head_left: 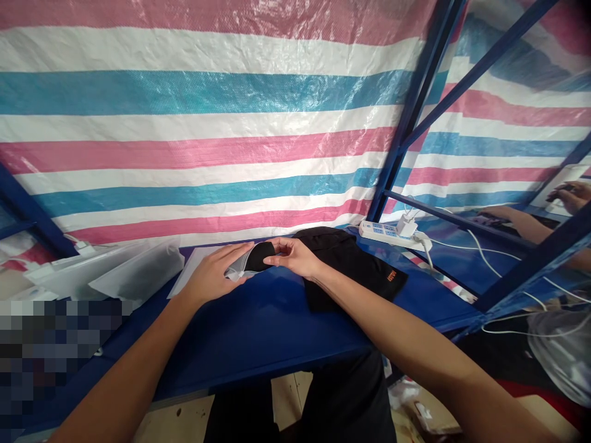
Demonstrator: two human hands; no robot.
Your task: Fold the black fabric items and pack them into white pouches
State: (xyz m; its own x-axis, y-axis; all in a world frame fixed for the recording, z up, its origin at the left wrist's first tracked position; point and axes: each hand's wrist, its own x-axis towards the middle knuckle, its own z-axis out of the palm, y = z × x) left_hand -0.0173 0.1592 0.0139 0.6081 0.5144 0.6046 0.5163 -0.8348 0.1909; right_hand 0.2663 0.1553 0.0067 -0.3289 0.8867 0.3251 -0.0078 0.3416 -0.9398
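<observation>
Above the blue table, my left hand is closed around a clear plastic bag. A folded black item shows at the bag's right end, partly inside it. The fingers of my right hand pinch that black item at its right edge. Just behind and right of my right hand lies a black garment with small orange lettering, partly covered by my forearm. A white sheet or flat bag lies beyond my left wrist.
Frosted plastic bags lie on the left of the blue table. A white power strip with cables sits at the back right. Blue frame bars rise there. Another person's hands show at the far right.
</observation>
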